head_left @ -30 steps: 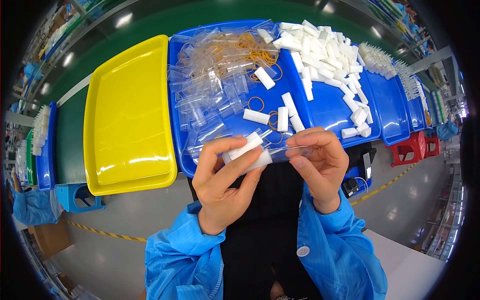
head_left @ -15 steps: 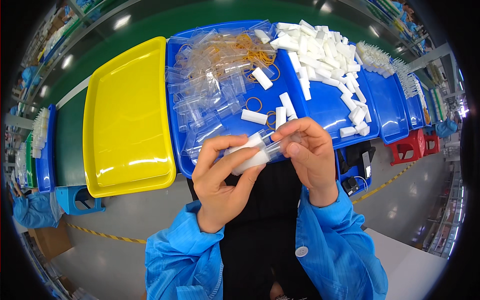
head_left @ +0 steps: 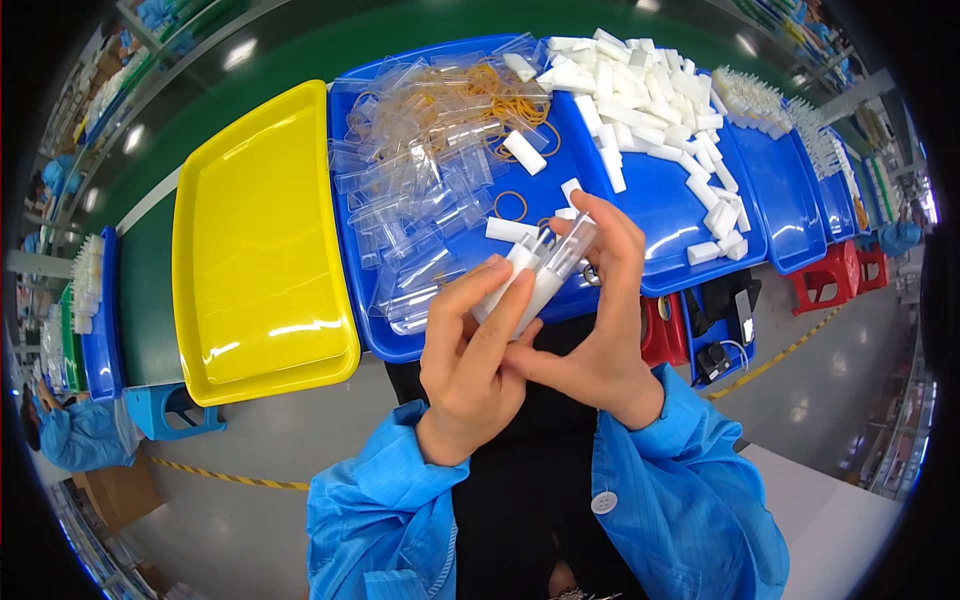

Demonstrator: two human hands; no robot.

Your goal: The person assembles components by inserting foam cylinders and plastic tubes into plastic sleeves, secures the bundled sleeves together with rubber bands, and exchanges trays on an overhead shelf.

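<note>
Two white oblong pieces (head_left: 543, 292) with clear plastic sleeves (head_left: 573, 243) at their upper ends lie side by side between my hands. The fingers of my left hand (head_left: 468, 355) are closed around them from the left. My right hand (head_left: 612, 340) spans their length, its index fingertip on the sleeve end and its thumb by the lower end near my left fingertips. Below them is a blue tray (head_left: 385, 343) with a heap of clear plastic sleeves (head_left: 420, 185), tan rubber bands (head_left: 512, 108) and a few loose white pieces (head_left: 524, 153).
A yellow tray (head_left: 262, 235) stands at the left. On the right, another blue tray (head_left: 665, 215) carries a pile of white pieces (head_left: 650, 105). Farther right are trays with rows of white bristly parts (head_left: 755, 102). Red stools (head_left: 826, 280) and a blue stool (head_left: 170, 412) stand on the floor.
My right hand has turned from pinching the clear sleeves at the side to spanning the pieces from end to end. The held pieces now point more upward.
</note>
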